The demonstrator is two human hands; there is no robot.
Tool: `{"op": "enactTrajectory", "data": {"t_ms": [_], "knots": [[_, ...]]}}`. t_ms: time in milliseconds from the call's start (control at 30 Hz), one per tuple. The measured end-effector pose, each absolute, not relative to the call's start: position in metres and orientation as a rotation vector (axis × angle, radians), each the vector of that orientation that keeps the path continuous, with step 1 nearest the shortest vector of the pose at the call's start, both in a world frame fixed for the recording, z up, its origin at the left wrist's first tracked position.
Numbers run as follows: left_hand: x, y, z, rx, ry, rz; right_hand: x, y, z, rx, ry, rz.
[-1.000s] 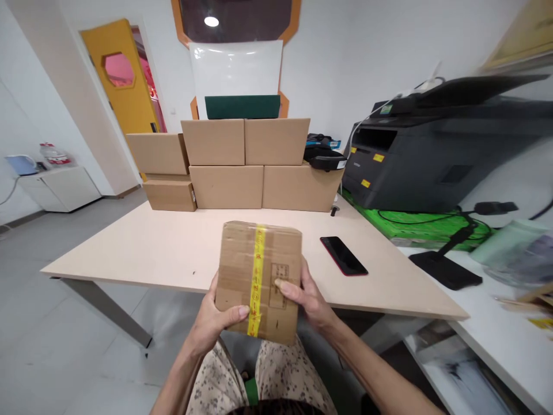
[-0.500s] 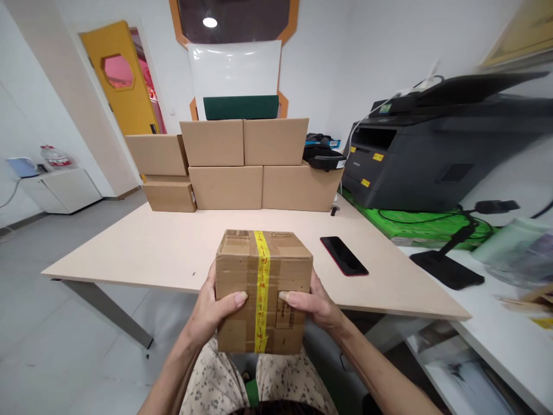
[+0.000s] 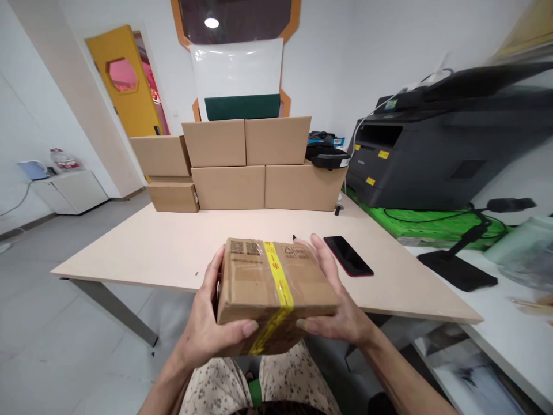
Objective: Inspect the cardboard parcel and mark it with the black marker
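Note:
A small brown cardboard box [image 3: 250,282] with a strip of yellow printed tape over its top and near side is held at the front edge of the table, above my lap. My left hand [image 3: 205,323] grips its left side, thumb across the near face. On the right side, my right hand [image 3: 345,311] holds it with the thumb on the near face and the fingers along the far right edge. The box tilts, so its top with printed marks shows. Its underside is hidden.
A black phone with a red edge [image 3: 348,256] lies on the pale table [image 3: 129,253], right of the box. Stacked cardboard boxes [image 3: 228,188] line the back, a dark green box [image 3: 242,107] on top. A printer [image 3: 432,155] and a black stand [image 3: 458,271] are at the right.
The box has tipped toward me and turned, showing more of its top. My right hand has shifted right and up along it, its fingers now visible beyond the edge.

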State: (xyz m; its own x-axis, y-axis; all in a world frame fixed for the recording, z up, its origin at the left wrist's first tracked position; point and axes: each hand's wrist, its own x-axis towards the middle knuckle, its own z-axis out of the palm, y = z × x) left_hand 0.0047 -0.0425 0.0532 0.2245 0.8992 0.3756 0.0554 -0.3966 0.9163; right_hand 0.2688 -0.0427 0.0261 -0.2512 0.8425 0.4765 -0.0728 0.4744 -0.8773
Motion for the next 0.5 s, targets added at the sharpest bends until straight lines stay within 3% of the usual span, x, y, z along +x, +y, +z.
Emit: {"op": "enactTrajectory", "data": {"t_ms": [200,500], "knots": [[0.018,-0.059,0.060,2.462,1.018,1.169,0.274,-0.051,0.056,-0.690,-2.112,0.527],[0.005,-0.055,0.076,2.913,0.986,0.923,0.284,-0.063,0.012,-0.692,-1.825,0.484]]}}
